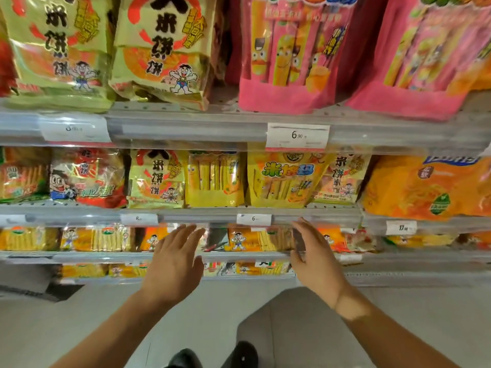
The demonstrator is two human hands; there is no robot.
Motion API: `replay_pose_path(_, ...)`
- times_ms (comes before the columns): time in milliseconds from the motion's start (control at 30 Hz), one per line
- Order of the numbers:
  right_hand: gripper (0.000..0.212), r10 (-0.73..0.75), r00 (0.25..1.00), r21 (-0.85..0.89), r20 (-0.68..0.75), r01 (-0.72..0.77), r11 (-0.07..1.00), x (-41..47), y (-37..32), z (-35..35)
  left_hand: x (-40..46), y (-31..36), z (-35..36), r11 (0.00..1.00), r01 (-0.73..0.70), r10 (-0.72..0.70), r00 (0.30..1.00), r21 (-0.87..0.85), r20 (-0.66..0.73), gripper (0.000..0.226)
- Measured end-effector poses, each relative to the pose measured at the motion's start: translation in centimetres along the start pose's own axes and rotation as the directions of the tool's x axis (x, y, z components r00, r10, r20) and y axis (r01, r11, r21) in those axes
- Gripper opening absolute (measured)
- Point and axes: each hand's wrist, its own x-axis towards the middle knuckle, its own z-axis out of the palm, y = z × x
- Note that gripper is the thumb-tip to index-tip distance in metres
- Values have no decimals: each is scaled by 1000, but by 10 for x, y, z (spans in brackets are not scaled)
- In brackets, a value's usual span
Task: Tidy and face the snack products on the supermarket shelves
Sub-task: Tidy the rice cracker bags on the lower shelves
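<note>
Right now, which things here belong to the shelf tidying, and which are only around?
For the job: left hand, right hand, orange snack packs between them, yellow snack bags above.
Only around: price tag, pink bags, grey floor, black shoes.

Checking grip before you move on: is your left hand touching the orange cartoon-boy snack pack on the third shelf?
Apart. The head view shows the left hand open, with a dark gap between its fingertips and the orange cartoon-boy snack pack.

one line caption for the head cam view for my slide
Both open hands, left hand and right hand, reach toward orange snack packs on a lower supermarket shelf.
</note>
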Motion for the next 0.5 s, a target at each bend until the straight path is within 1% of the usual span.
replay_pose_path(67,57,79,997,59,7,-79,995,7,4,4,1,-10,7,996,68,-64,996,-59,61,55)
replay_pose_path(100,56,110,994,88,-1,-110,990,12,5,5,2,-14,10,990,96,-89,994,-100,67,54)
replay_pose_path(200,61,201,979,188,-36,-191,964,29,4,4,11,-22,12,955,185,-180,983,-232,43,53)
replay_pose_path(267,60,247,967,272,-66,-221,937,43,4,2,22,-25,8,920,249,-256,967,-302,17,56)
replay_pose_path(367,48,312,940,388,-140,-238,890,62,-2,-2,48,-26,-5,857,311,-359,933,-411,-42,65)
replay_pose_path(433,27,349,904,468,-246,-205,860,72,-9,-5,70,-25,-14,838,306,-377,923,-453,-74,70)
replay_pose_path(467,27,355,885,486,-301,-178,855,76,-10,-5,81,-24,-18,833,313,-386,919,-457,-75,73)
replay_pose_path(500,30,361,870,509,-334,-156,847,79,-11,-7,93,-23,-20,826,332,-402,913,-455,-63,76)
